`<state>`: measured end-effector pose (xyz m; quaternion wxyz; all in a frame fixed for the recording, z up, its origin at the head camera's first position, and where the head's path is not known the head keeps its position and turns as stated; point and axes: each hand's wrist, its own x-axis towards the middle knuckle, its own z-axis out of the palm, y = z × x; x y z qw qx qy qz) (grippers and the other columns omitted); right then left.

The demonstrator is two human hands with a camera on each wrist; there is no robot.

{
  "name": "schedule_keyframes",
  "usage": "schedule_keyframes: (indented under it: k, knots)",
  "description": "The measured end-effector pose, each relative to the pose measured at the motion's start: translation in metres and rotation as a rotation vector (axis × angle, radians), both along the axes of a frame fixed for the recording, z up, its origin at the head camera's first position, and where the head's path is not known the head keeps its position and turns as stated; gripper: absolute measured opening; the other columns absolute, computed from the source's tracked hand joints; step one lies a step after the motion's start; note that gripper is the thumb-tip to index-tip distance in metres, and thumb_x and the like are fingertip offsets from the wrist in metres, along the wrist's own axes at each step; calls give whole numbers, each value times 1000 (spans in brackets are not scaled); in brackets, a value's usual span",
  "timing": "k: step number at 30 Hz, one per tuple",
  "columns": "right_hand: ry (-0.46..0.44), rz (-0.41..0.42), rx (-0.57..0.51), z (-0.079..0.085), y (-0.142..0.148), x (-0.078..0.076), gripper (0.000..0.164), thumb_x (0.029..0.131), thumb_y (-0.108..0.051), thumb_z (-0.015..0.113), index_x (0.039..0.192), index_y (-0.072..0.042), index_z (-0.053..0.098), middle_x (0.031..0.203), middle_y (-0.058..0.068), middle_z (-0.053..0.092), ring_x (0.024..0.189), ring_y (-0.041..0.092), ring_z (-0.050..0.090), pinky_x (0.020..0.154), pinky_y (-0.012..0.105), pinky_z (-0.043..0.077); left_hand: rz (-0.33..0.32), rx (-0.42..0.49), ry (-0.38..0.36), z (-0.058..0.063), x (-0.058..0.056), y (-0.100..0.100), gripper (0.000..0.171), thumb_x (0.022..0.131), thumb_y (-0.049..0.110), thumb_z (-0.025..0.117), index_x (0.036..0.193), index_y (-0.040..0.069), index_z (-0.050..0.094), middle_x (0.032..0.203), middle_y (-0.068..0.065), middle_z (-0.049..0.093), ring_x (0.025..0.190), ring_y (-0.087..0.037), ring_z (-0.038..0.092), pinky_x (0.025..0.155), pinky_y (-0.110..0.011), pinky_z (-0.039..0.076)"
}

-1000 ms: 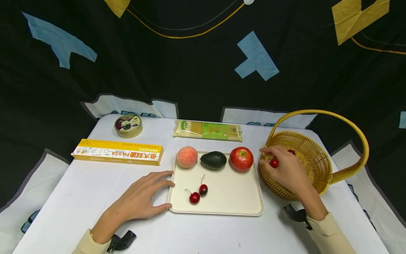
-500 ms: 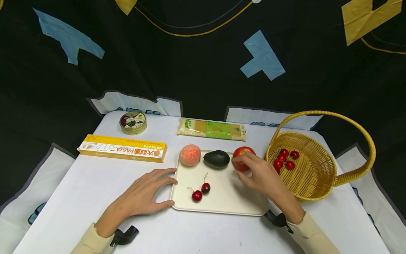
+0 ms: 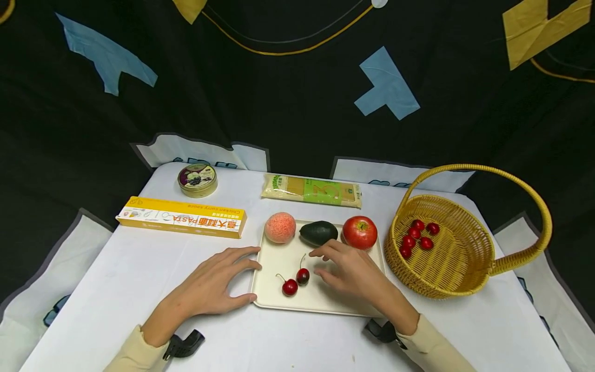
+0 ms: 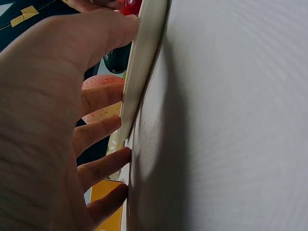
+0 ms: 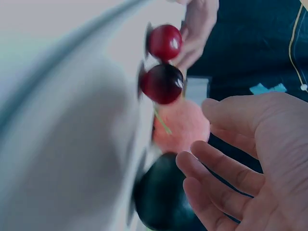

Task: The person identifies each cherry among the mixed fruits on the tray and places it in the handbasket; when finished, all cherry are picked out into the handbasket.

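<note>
A narrow gap was free between the person's right hand (image 3: 351,269) and the two dark red, round cherries with thin stems (image 3: 302,276), which could be reached from above. The pink, round peach (image 3: 280,228), the dark green, oval avocado (image 3: 318,233) and the red, round apple (image 3: 359,232) obstructed the far side of the cream, rectangular tray (image 3: 271,261). The left hand (image 3: 211,284) obstructed its left edge; the golden, woven basket (image 3: 404,269) stood just beside its right edge.
</note>
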<state>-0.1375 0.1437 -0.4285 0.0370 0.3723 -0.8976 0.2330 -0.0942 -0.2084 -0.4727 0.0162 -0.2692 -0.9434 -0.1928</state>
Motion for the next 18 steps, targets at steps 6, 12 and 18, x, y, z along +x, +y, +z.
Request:
schedule_keyframes:
  k: [6,12,18]
  knots:
    - [-64,8,35,-9,-10,9,32,95,-27,84,126,-20,76,111,-2,72,87,9,71,70,24,55,-4,0,2,0,-1,0,55,87,58,83,132,31,71,165,4,49,148,-24,50,117,-54,46]
    - [-87,35,55,-14,-14,16,26,100,-31,78,125,-27,78,114,-9,70,79,4,61,67,22,51,-2,5,-5,0,0,1,54,87,58,83,133,31,71,165,4,48,148,-24,50,117,-55,46]
    - [-88,52,51,-16,-14,16,22,100,-30,78,121,-26,79,114,-9,72,80,6,61,69,22,51,-1,6,-5,1,1,0,55,87,58,83,133,31,71,165,4,48,148,-24,50,117,-55,45]
